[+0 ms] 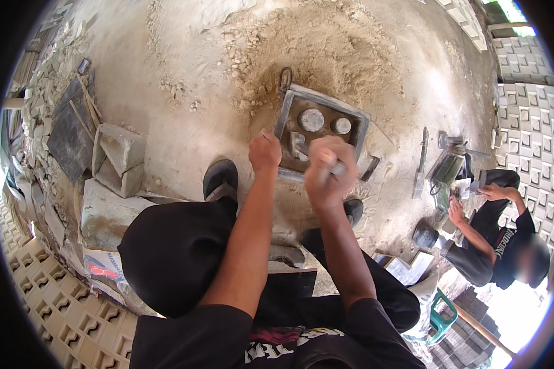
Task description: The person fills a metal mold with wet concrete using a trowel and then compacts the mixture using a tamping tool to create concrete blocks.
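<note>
On the floor before me lies a rectangular moulding box point(365, 120), its dark frame filled with packed brown sand point(326, 122). Set in the sand are a larger pale round disc point(312, 120), a smaller one point(341, 126) and a pale curved piece point(298, 142), partly covered by my right hand. My right hand point(331, 172) is over the box's near side, wrapped round a short rod-like tool point(336, 167); both are smeared by motion. Beside the box's near left edge, my left hand point(265, 152) is closed; what it may grip is hidden.
Loose sand point(326, 46) heaps beyond the box, with a metal loop point(285, 78) at its corner. Concrete blocks point(118, 158) and a dark board point(71, 141) stand left. A dark bar point(420, 163) lies right. Another person point(504, 246) sits there, handling a small object.
</note>
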A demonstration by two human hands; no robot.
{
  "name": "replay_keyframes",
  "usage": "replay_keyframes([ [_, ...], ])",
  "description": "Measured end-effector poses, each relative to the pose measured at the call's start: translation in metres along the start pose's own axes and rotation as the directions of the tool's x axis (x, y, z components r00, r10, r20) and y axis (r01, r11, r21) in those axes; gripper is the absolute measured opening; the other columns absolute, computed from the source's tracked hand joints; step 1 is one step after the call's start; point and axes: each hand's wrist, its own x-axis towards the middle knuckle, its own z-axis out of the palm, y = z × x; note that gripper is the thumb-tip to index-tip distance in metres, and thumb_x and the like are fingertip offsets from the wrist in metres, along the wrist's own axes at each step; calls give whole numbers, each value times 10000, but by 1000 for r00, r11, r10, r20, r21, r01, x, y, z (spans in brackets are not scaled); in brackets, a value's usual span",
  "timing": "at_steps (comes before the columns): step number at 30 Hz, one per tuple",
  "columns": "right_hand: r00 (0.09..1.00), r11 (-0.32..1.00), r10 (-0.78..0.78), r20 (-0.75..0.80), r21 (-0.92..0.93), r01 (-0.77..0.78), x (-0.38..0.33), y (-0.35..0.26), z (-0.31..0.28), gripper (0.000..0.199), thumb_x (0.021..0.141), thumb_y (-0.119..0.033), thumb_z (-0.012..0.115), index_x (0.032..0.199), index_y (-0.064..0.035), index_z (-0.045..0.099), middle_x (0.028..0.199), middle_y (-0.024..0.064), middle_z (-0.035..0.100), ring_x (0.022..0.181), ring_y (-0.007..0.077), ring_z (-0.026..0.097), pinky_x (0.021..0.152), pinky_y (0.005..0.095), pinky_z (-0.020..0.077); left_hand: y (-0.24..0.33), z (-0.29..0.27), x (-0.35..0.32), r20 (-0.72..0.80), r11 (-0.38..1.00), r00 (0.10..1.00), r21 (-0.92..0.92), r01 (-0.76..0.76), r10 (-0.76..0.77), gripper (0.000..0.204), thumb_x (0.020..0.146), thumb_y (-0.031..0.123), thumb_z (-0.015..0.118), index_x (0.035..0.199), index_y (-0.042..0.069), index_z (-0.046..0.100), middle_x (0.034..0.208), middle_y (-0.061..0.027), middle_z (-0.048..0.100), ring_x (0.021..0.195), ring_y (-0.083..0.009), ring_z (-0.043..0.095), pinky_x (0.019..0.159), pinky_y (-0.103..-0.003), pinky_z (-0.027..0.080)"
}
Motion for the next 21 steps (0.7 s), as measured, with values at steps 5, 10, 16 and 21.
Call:
replay_keyframes([
  [5,987,995,92,-132,-32,-97,27,-2,15,275,939,-222,611,775,-28,504,653,57,563,587,100,511,542,255,425,1,-1,3,-15,1000,1000,-11,26,-26,510,948,338,330,913,-43,668,937,-287,646,907,-480,607,841,-535,468],
  [10,953,945,300,-46,-122,-303,54,26,17,385,966,-285,572,700,-29,463,596,-1,488,540,57,395,507,255,366,1,5,2,33,999,999,28,28,-29,536,951,342,309,949,-60,663,966,-308,635,949,-495,589,884,-533,446],
  [16,957,975,217,194,-3,-220,79,3,5,446,966,-308,561,635,-30,451,550,-35,361,566,57,322,486,268,288,2,6,6,59,998,998,58,15,-19,536,949,334,292,982,-55,658,993,-313,629,978,-505,574,904,-536,430],
  [21,753,871,405,518,31,-490,100,-5,-9,492,937,-309,607,571,-14,464,522,-52,361,553,47,316,469,270,264,-4,8,7,-13,998,1000,63,-11,12,541,954,341,305,920,-65,661,941,-311,636,915,-488,601,854,-545,458],
])
